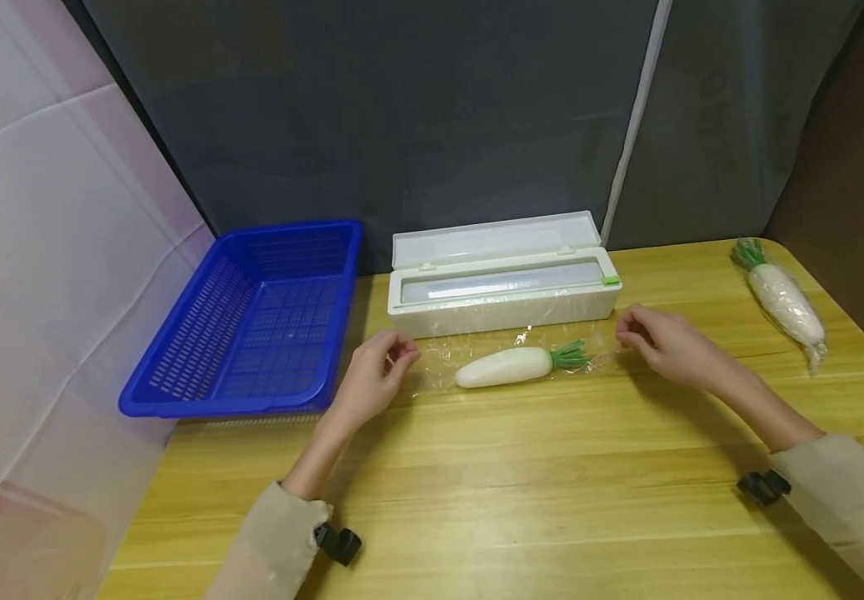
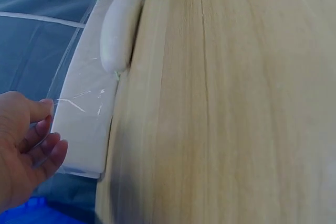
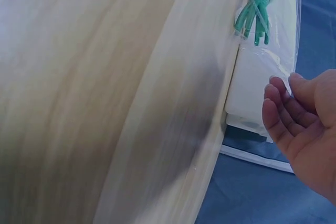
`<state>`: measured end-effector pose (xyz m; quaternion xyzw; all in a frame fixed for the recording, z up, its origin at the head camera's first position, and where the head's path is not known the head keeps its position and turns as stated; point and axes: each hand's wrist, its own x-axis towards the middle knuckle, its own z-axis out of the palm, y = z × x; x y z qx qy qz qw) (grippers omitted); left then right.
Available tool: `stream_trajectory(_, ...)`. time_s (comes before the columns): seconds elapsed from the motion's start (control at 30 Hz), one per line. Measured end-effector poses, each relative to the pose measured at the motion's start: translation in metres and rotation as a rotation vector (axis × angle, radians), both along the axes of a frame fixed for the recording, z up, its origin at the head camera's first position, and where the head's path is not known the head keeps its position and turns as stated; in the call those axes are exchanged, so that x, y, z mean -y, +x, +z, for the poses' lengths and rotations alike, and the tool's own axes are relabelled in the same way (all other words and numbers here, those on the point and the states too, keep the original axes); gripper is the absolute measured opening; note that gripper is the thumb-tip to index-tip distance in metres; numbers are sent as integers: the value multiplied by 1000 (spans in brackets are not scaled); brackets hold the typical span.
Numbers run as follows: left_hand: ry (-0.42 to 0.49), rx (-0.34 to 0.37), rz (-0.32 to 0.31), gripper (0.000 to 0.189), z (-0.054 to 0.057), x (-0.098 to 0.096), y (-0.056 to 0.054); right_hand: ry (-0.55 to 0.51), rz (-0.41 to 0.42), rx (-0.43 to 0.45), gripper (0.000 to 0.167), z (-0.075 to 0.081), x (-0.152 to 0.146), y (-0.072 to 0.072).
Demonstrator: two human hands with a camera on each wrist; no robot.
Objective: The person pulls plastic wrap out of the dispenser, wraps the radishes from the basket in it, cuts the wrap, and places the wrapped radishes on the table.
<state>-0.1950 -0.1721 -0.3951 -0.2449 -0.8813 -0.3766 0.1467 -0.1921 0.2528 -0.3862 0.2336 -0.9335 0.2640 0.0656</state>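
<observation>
A white radish (image 1: 505, 367) with a green top lies across a sheet of clear plastic wrap (image 1: 437, 367) in the head view. My left hand (image 1: 376, 373) pinches the wrap's left end between thumb and forefinger; the left wrist view shows the same hand (image 2: 26, 148) beside the film's edge. At the other end, my right hand (image 1: 667, 343) pinches the film, and in the right wrist view thumb and fingertips of that hand (image 3: 304, 124) meet on it. Just behind the radish stands a white wrap dispenser box (image 1: 502, 312), its lid (image 1: 495, 240) raised.
A blue plastic basket (image 1: 229, 406) stands at the left, close to my left hand. Toward the right edge of the wooden table (image 1: 491, 500) lies another radish (image 1: 786, 302), wrapped in film. Dark cloth (image 1: 372, 108) hangs behind the table.
</observation>
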Motion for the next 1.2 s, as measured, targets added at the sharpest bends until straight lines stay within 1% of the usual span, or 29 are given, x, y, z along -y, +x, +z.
stream_trajectory(0.1,-4,0,13,7,-1,-2,-2,6,-7,-2,7,-2,2,-3)
stream_trajectory(0.3,-17,20,45,6,-1,-3,-5,9,-33,-4,9,-6,5,-8)
stream_trajectory(0.43,-31,24,61,6,-3,-3,-9,12,-50,7,9,-7,7,-10)
stream_trajectory(0.57,-40,28,77,6,-7,-3,-13,27,-56,40,7,-8,9,-12)
stream_trajectory(0.73,-46,32,110,7,-12,-4,-17,43,-62,90,7,-10,10,-15)
stream_trajectory(0.93,-56,36,150,8,-15,-6,-20,56,-74,130,7,-12,11,-18)
stream_trajectory(1.07,-77,51,172,8,-17,-7,-22,60,-70,163,8,-14,12,-20)
stream_trajectory(1.2,-110,76,197,7,-19,-7,-23,68,-71,178,7,-15,13,-21)
